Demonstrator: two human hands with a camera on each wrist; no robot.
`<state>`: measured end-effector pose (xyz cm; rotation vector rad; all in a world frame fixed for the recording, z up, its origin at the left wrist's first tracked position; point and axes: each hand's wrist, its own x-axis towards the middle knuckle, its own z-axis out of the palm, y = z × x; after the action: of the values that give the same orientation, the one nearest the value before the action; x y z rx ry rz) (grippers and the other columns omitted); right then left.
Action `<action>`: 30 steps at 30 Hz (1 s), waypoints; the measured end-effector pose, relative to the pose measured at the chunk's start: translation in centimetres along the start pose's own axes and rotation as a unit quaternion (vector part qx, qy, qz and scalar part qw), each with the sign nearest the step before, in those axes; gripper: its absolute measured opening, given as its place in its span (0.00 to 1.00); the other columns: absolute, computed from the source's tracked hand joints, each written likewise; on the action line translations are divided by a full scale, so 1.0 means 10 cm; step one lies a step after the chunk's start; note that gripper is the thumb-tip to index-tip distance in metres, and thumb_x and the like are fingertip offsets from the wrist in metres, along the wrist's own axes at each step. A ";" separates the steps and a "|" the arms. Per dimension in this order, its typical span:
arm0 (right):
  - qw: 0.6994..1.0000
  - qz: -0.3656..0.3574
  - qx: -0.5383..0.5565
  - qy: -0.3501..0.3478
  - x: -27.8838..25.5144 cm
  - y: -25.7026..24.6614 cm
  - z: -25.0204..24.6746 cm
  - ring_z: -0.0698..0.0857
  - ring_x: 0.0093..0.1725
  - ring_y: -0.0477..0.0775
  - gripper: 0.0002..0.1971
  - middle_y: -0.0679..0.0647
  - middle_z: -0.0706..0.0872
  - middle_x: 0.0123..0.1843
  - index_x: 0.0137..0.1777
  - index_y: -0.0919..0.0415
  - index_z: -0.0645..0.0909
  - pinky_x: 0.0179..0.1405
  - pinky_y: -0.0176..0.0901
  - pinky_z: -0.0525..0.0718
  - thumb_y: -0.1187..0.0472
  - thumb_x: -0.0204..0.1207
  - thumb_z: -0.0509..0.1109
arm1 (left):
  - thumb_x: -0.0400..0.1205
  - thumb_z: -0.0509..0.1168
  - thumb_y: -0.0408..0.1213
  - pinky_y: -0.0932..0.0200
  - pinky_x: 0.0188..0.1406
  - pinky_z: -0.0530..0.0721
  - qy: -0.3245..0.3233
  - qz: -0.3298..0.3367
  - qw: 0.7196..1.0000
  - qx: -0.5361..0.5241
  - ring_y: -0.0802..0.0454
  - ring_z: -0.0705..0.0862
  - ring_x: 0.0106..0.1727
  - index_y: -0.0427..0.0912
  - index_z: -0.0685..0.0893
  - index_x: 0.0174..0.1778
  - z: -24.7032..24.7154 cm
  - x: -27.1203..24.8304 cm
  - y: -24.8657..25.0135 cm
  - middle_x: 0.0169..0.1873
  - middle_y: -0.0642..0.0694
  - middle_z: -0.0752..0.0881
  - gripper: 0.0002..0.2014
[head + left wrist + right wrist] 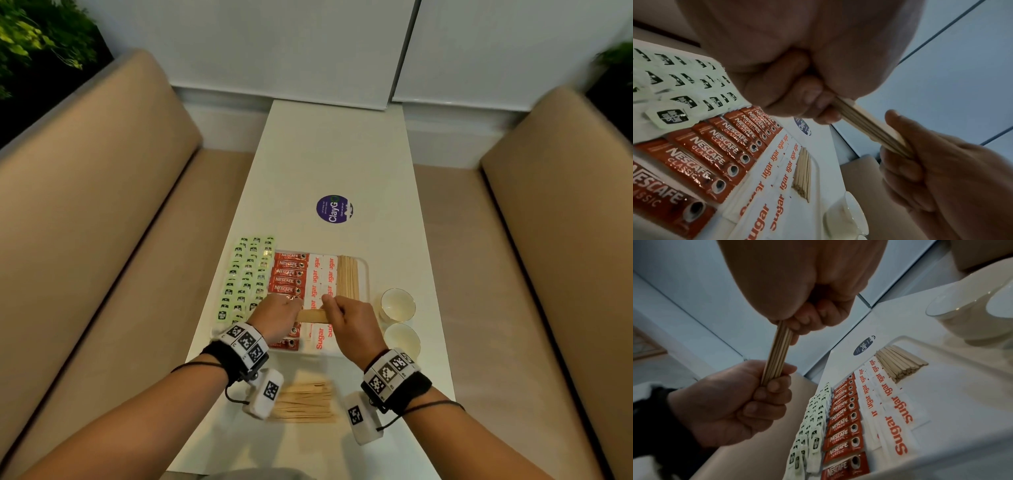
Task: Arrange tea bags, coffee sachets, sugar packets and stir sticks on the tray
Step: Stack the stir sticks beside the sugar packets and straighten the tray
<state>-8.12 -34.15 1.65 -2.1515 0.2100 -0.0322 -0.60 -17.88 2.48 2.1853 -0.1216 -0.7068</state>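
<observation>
A long white counter (329,164) runs between two tan upholstered benches (96,212), with white wall panels at the far end and a round purple sticker (334,209) on its top. At the near part sits a white tray (365,270). Inside it, a column of red coffee sachets (289,274) lies side by side, next to them overlapping white sugar packets (320,281) printed in red, and along the tray's right side a neat row of wooden stir sticks (347,275). Green-and-white tea bags (245,274) lie in rows at the left, beside the sachets; whether they rest on the tray or just off its edge is hard to tell. Two small white bowls (398,305) stand on the counter just right of the tray. Above the tray's near half, the left hand (277,317) and the right hand (349,323) each curl round one end of a bundle of stir sticks (869,128), held crosswise between them. A loose heap of sticks (306,401) lies on the counter nearer the person.
</observation>
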 end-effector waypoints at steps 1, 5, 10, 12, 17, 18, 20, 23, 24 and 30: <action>1.000 -0.001 -0.014 -0.021 -0.01 0.00 -0.01 0.72 0.25 0.46 0.25 0.52 0.80 0.26 0.33 0.56 0.79 0.29 0.46 0.73 0.45 0.90 0.57 | 0.89 0.58 0.42 0.64 0.22 0.70 -0.009 0.008 1.000 0.023 0.59 0.73 0.18 0.44 0.78 0.26 -0.01 0.04 -0.02 0.18 0.53 0.78 0.22; 0.987 -0.012 -0.091 -0.130 -0.06 0.04 -0.08 0.74 0.29 0.50 0.26 0.53 0.80 0.30 0.36 0.57 0.77 0.35 0.54 0.76 0.43 0.90 0.53 | 0.86 0.57 0.42 0.60 0.24 0.67 -0.046 0.038 0.991 0.117 0.54 0.69 0.21 0.45 0.76 0.24 -0.11 0.19 -0.03 0.21 0.50 0.74 0.22; 0.958 -0.015 -0.180 -0.222 -0.11 0.07 -0.03 0.79 0.37 0.49 0.23 0.47 0.82 0.42 0.54 0.52 0.74 0.35 0.46 0.75 0.31 0.83 0.58 | 0.86 0.56 0.43 0.59 0.24 0.65 -0.096 0.109 0.961 0.236 0.52 0.65 0.22 0.45 0.72 0.22 -0.14 0.36 0.13 0.20 0.49 0.70 0.23; 0.952 -0.003 -0.213 -0.221 -0.11 0.08 0.04 0.79 0.39 0.51 0.27 0.49 0.82 0.46 0.58 0.54 0.72 0.35 0.46 0.76 0.29 0.80 0.61 | 0.85 0.56 0.42 0.58 0.24 0.64 -0.117 0.133 0.947 0.269 0.53 0.63 0.22 0.44 0.70 0.22 -0.11 0.44 0.21 0.20 0.50 0.67 0.22; 0.962 0.039 -0.210 -0.172 -0.01 0.12 0.17 0.84 0.42 0.59 0.20 0.55 0.87 0.47 0.59 0.58 0.71 0.41 0.54 0.82 0.40 0.89 0.52 | 0.87 0.56 0.42 0.59 0.24 0.64 -0.169 0.183 0.917 0.312 0.54 0.61 0.20 0.42 0.69 0.23 -0.02 0.65 0.36 0.19 0.50 0.65 0.24; 0.963 0.046 -0.206 -0.166 0.00 0.13 0.18 0.86 0.43 0.60 0.20 0.56 0.88 0.48 0.59 0.58 0.71 0.44 0.56 0.84 0.41 0.89 0.51 | 0.87 0.56 0.42 0.58 0.24 0.65 -0.180 0.185 0.914 0.313 0.54 0.61 0.20 0.43 0.68 0.22 -0.01 0.71 0.38 0.19 0.50 0.65 0.24; 0.962 0.063 -0.209 -0.162 0.05 0.17 0.17 0.85 0.44 0.61 0.20 0.58 0.88 0.49 0.60 0.59 0.72 0.45 0.57 0.84 0.43 0.90 0.50 | 0.87 0.56 0.43 0.57 0.26 0.66 -0.196 0.192 0.908 0.317 0.55 0.61 0.20 0.44 0.67 0.21 0.03 0.82 0.40 0.18 0.50 0.65 0.25; 0.960 0.087 -0.216 -0.158 0.10 0.20 0.14 0.82 0.43 0.62 0.20 0.60 0.85 0.48 0.59 0.62 0.72 0.43 0.55 0.81 0.45 0.91 0.49 | 0.88 0.56 0.42 0.56 0.27 0.68 -0.209 0.204 0.897 0.331 0.54 0.63 0.20 0.43 0.69 0.21 0.09 0.96 0.43 0.19 0.49 0.68 0.25; 0.959 0.093 -0.216 -0.157 0.12 0.21 0.13 0.82 0.42 0.62 0.20 0.60 0.85 0.48 0.59 0.62 0.72 0.43 0.55 0.81 0.45 0.91 0.49 | 0.88 0.56 0.42 0.56 0.27 0.68 -0.213 0.207 0.895 0.333 0.54 0.63 0.20 0.42 0.70 0.22 0.11 1.01 0.44 0.19 0.49 0.68 0.25; 0.960 0.136 -0.211 -0.124 0.31 0.28 0.14 0.83 0.42 0.61 0.19 0.55 0.81 0.43 0.56 0.60 0.72 0.40 0.52 0.79 0.45 0.92 0.47 | 0.88 0.55 0.47 0.56 0.30 0.72 -0.215 0.202 0.900 0.320 0.52 0.71 0.22 0.41 0.75 0.24 0.23 1.32 0.53 0.21 0.48 0.74 0.26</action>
<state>-5.33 -35.00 -1.60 -2.5014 0.3914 0.4781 10.01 -27.03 -0.68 2.4348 -1.1476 -0.9882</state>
